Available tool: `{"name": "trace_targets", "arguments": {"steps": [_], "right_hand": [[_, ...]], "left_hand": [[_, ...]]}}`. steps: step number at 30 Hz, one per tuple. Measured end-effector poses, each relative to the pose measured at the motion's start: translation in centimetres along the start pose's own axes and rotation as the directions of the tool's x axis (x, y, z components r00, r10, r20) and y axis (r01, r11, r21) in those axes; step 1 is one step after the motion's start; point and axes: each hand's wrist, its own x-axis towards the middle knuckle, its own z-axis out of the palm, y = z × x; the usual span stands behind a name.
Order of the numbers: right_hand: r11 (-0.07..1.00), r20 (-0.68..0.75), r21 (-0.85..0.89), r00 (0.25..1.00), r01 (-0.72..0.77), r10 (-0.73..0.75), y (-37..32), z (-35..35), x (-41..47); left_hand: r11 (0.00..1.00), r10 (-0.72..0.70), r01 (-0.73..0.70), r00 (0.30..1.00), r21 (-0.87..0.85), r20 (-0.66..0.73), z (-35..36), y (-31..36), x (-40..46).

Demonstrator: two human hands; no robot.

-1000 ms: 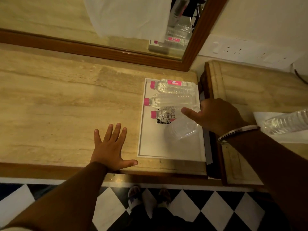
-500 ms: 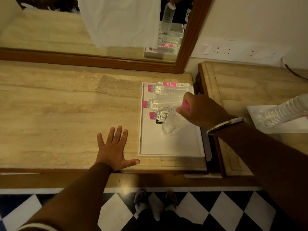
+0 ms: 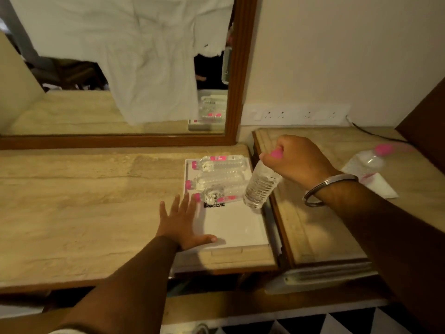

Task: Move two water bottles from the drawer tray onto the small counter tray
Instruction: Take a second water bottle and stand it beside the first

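A white tray (image 3: 237,227) lies on the marble counter with three clear pink-capped water bottles (image 3: 220,163) lying side by side at its far end. My right hand (image 3: 297,159) is shut on the pink cap end of another water bottle (image 3: 260,186), which hangs tilted in the air over the tray's right edge. My left hand (image 3: 181,221) rests flat with spread fingers on the counter and the tray's left edge. Another bottle (image 3: 368,161) lies on a small white tray (image 3: 382,186) on the right counter.
A wood-framed mirror (image 3: 238,75) stands behind the counter, reflecting a white cloth. A socket strip (image 3: 296,114) runs along the wall. A dark gap separates the left counter from the right counter (image 3: 320,227). Checkered floor lies below.
My right hand has closed on a bottle's cap end and lifted it off the tray, moving right. My left hand slid right onto the tray's edge. The view tilted up.
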Motion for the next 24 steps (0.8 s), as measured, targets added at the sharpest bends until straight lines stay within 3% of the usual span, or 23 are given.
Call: {"name": "trace_targets", "arguments": {"steps": [7,13,19,24], "right_hand": [[0.988,-0.069,-0.153,0.997,0.013,-0.024,7.9,-9.8,-1.9],[0.967,-0.063,-0.254,0.998,-0.027,0.011,18.6,-14.3,-3.9],[0.96,-0.114,-0.263,0.991,-0.093,0.064,28.0,-17.1,-2.5],[0.967,-0.149,-0.21,0.982,-0.142,0.112,32.8,-17.1,0.2]], "left_hand": [[0.986,0.163,-0.167,0.978,-0.017,-0.132,-1.2,17.9,4.5],[0.992,0.1,-0.11,0.986,-0.064,-0.136,1.8,31.3,7.2],[0.977,-0.064,0.04,0.992,-0.21,-0.11,3.6,36.9,9.4],[0.992,-0.057,0.043,0.991,-0.117,-0.121,4.6,37.3,9.5]]}}
